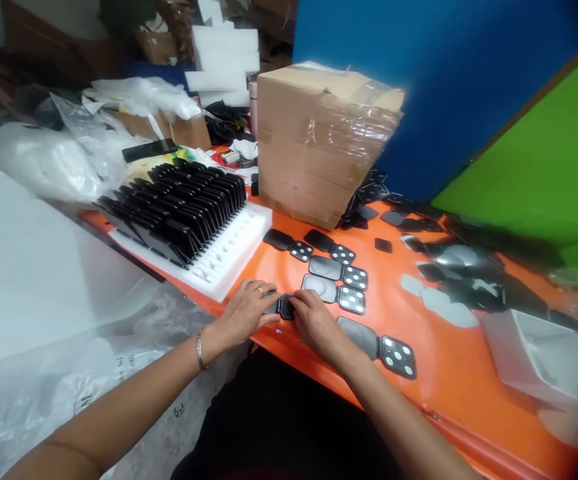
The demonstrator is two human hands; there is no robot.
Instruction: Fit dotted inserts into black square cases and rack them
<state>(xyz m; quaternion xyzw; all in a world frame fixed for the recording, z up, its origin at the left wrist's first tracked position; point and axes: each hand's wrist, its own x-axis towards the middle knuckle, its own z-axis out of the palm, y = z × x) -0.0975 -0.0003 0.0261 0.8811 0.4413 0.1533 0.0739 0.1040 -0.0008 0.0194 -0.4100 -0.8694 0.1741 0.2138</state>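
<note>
The head view looks down on an orange table [449, 373] whose near edge runs across in front of the person. The left hand [249, 310] lies palm down at that edge, its fingers loosely bent and its tips closed on the left end of a small black piece [285, 305]; a ring [260, 289] sits on one finger and a bracelet [199, 349] on the wrist. The right hand [319, 327] meets it from the other side, fingers curled, their tips gripping the right end of the same piece, so that it is held between both hands, low over the table just inside the near edge. Whether it rests on the surface cannot be told. Just beyond the hands, several flat pairs [336, 283] are laid out in rows, each a dark plate joined to a square with pale dots, and one more pair [379, 347] lies just beside the right wrist. To the left stands a white foam tray [229, 257] with many black plates [183, 200] upright in its slots. Behind the rows is a taped cardboard box [319, 140], with loose black parts [409, 220] scattered to its right. A pale open box [543, 360] sits at the right, blurred. Clear plastic bags [69, 160] lie on the far left.
</note>
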